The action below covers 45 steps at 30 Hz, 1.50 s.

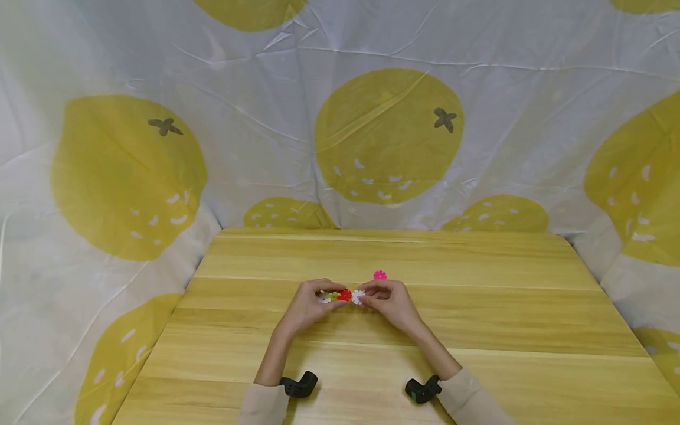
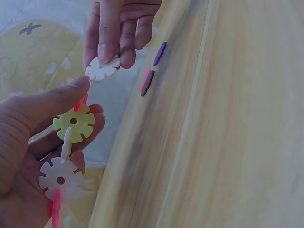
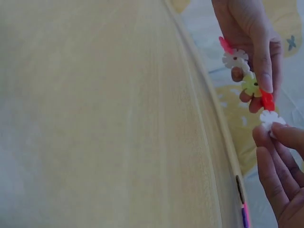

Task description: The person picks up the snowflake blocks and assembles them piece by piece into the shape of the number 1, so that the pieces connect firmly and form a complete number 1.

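Observation:
My left hand [image 1: 308, 306] grips a chain of slotted snowflake discs between thumb and fingers. In the left wrist view the chain runs from a pink disc [image 2: 56, 211] through a white disc [image 2: 50, 178], another white one seen edge-on [image 2: 66, 145] and a yellow-green disc [image 2: 61, 126] to a red disc [image 3: 267, 100] at the end. My right hand [image 1: 397, 304] pinches a white disc [image 2: 100, 72] between thumb and fingers. That disc's edge meets the red one; whether their slots interlock I cannot tell.
Beyond my right hand a loose pink disc [image 1: 379, 275] lies on the wooden table [image 1: 478, 319]. The left wrist view also has a purple disc [image 2: 160, 53] and a dark brown disc [image 2: 149, 85] there. A lemon-print cloth [image 1: 255, 118] hangs behind the table.

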### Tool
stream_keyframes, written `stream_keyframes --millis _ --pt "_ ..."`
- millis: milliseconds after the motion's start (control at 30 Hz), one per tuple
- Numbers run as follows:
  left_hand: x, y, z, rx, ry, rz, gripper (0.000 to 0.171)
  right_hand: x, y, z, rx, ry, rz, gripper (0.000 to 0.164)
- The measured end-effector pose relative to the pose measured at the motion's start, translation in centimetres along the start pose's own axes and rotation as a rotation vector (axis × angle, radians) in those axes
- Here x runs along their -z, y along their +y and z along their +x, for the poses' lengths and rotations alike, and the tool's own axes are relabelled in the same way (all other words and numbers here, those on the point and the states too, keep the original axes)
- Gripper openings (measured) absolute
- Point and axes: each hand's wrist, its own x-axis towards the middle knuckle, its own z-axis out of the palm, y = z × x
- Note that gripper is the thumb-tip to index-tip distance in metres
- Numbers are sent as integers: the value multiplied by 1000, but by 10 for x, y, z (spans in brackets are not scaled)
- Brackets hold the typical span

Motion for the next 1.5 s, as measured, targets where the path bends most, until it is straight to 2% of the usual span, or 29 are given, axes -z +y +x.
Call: stream_keyframes --millis 200,467,633,733,900,1033,1233,1400,1500 --pt "1 2 -1 -25 -9 2 25 -1 1 -1 19 51 -34 20" --pt "1 7 -1 -17 -17 9 23 -1 -2 -2 55 36 -61 17" --pt "0 9 1 -24 -5 10 20 1 -3 -2 57 0 79 21" --pt "-1 10 3 -57 3 -6 18 3 -5 -3 51 -21 164 22" --pt "-2 11 5 -89 4 -33 17 4 -8 -3 64 -37 211 23" --pt "-3 10 4 -81 11 -51 20 5 -9 -4 84 -33 172 23" --pt "-4 9 3 -59 8 -58 23 8 -7 -6 104 13 -2 28" --pt "-3 11 2 -24 14 -54 23 11 -5 -6 133 0 42 23" --pt "-4 11 2 -33 12 -67 23 11 -4 -6 158 -16 58 20"
